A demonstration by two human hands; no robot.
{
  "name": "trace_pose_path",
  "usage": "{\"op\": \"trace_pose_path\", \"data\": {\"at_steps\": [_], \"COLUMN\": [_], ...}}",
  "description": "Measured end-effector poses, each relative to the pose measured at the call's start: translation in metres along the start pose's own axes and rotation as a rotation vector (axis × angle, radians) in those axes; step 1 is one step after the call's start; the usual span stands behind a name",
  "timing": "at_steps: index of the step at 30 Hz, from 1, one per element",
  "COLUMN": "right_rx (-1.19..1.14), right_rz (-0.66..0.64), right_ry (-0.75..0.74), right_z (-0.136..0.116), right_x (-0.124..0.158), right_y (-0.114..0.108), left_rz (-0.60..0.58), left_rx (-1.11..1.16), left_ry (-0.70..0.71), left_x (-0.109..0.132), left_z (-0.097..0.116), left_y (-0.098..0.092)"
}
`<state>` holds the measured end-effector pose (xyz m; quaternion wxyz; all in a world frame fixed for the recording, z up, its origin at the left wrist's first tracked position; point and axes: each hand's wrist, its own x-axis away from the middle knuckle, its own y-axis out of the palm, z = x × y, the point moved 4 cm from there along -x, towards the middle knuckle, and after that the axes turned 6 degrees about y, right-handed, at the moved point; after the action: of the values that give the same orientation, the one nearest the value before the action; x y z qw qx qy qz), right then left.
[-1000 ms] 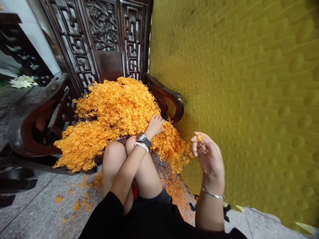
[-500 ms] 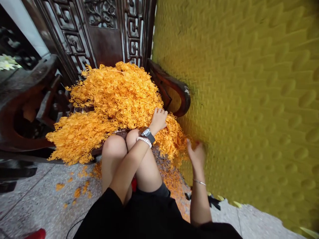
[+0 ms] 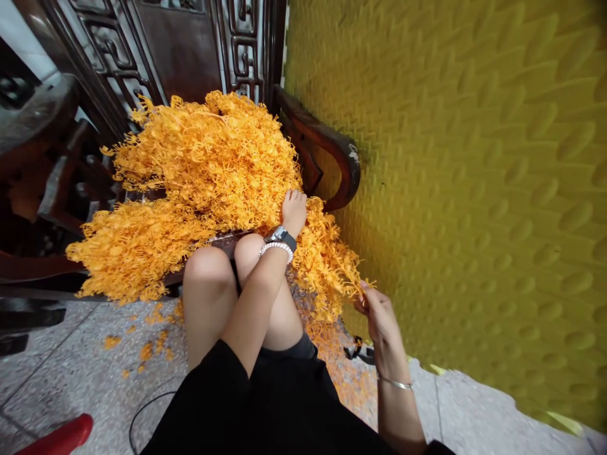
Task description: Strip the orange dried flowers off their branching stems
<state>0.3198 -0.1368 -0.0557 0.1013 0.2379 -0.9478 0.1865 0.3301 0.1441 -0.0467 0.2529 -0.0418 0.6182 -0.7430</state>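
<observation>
A large heap of orange curly, plastic-looking pieces (image 3: 203,164) covers the seat of the dark wooden chair before me. My left hand (image 3: 294,212), with a watch and a white coiled bracelet at the wrist, is closed over the heap's right side, its fingertips sunk in the pieces. From there a bunch of the pieces (image 3: 327,259) hangs down to the right, past my knee. At the lower right end of this bunch, my right hand (image 3: 377,309) pinches the tip of an orange piece between thumb and fingers.
The chair's curved armrest (image 3: 348,167) stands right of the heap. Beyond it rises a yellow textured sheet (image 3: 450,189). Loose orange bits (image 3: 147,351) lie on the speckled floor, near a red object (image 3: 66,436) and a thin black cable (image 3: 137,414).
My right hand, blurred beside the bunch before, has moved slightly down and now pinches its end. My left hand keeps its hold on the heap. The view has shifted slightly.
</observation>
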Motion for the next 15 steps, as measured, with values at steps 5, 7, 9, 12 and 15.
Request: {"op": "trace_pose_path", "data": {"at_steps": [5,7,9,12,15], "right_rx": [-0.095,-0.126,-0.146,-0.151,-0.106], "right_rz": [0.116,0.155,0.187,0.295,0.497], "right_ry": [-0.087,-0.125,-0.164,-0.252,-0.391], "right_z": [-0.006,-0.008,-0.012,-0.020,-0.029], "right_x": [0.021,0.030,0.038,0.046,0.051], "right_y": [-0.007,-0.009,-0.010,-0.010,-0.009], "left_rz": [0.002,0.011,0.019,0.020,0.022], "left_rx": [0.028,0.034,0.037,0.041,0.044], "left_ry": [-0.008,-0.016,-0.025,-0.026,-0.026], "left_x": [-0.005,-0.007,-0.008,-0.009,-0.008], "left_z": [-0.010,-0.012,-0.013,-0.013,-0.013], "left_y": [0.007,0.010,0.012,0.012,0.011]}}
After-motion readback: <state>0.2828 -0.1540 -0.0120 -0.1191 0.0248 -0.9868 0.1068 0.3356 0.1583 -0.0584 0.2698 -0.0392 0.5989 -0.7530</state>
